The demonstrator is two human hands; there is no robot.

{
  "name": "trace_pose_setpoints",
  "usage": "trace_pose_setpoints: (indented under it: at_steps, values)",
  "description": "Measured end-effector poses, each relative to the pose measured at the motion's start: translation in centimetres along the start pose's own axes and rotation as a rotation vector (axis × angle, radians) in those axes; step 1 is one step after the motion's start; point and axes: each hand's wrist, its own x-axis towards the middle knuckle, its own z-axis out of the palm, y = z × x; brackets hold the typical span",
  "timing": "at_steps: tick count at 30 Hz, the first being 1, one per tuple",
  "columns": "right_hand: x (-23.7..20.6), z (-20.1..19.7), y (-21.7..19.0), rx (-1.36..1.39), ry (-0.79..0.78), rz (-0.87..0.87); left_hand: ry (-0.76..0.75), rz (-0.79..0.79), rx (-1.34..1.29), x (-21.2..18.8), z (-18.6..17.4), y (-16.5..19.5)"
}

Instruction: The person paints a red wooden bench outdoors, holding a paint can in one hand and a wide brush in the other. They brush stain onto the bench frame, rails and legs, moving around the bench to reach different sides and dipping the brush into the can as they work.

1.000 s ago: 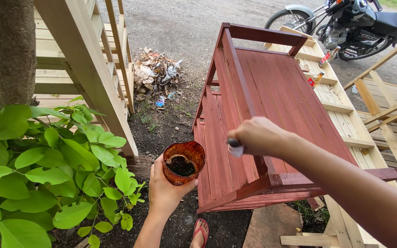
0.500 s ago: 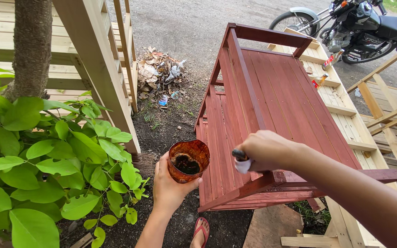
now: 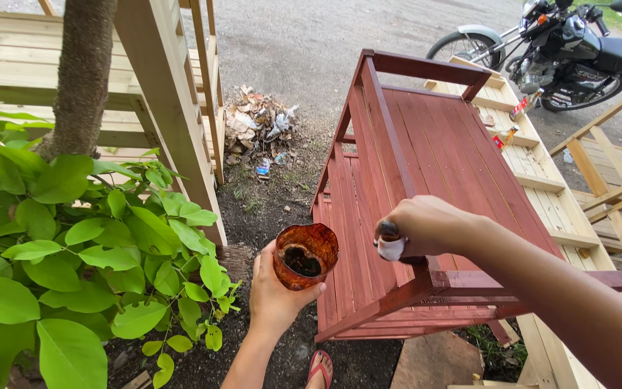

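My left hand point(image 3: 276, 295) holds a small round cup point(image 3: 305, 254) stained red-brown, with dark liquid in its bottom, just left of a red-stained wooden slatted bench point(image 3: 426, 166). My right hand point(image 3: 426, 225) is closed around a small whitish rag or brush point(image 3: 391, 248) and presses it against the near end of the bench's top rail. What exactly the right hand grips is partly hidden by the fingers.
Green leafy plants point(image 3: 59, 245) and a tree trunk point(image 3: 80, 72) stand at the left. Unpainted wooden frames point(image 3: 174, 108) rise behind them, more raw wooden frames point(image 3: 541, 187) lie under the bench. A litter pile point(image 3: 257, 126) and a motorcycle point(image 3: 563, 50) are farther off. My sandalled foot point(image 3: 318, 369) is below.
My right hand has slid down and nearer along the bench's rail. The left hand with the cup has stayed almost in place.
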Motion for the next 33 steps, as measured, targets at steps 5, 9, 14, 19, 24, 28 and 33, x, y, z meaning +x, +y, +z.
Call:
trace_pose_setpoints:
  at_steps: [5,9,14,19,24,28,33]
  values:
    - [-1.7,-1.0,-1.5,-0.103,-0.017,-0.049,-0.017,0.029,-0.018,-1.1,-0.1,1.1]
    - [-2.7,-1.6,-2.6,-0.118,-0.114,0.027,-0.017,0.017,-0.022,-1.6,-0.7,1.4]
    - [-4.0,-2.1,0.6,0.055,0.165,0.054,-0.042,-0.025,0.002,-2.5,-1.1,1.5]
    - [-8.6,1.1,6.8,0.664,0.415,-0.19,-0.04,0.012,-0.015,-2.7,-1.0,2.1]
    - [-11.9,5.7,11.2,0.899,0.472,0.161,-0.06,0.02,-0.009,-2.5,-0.4,2.7]
    - [-10.5,6.7,13.5,1.026,0.473,0.292,-0.073,0.013,-0.045,-1.8,0.9,3.3]
    - [-6.0,5.0,17.2,1.027,0.564,0.264,-0.079,0.012,-0.073,0.7,3.0,4.5]
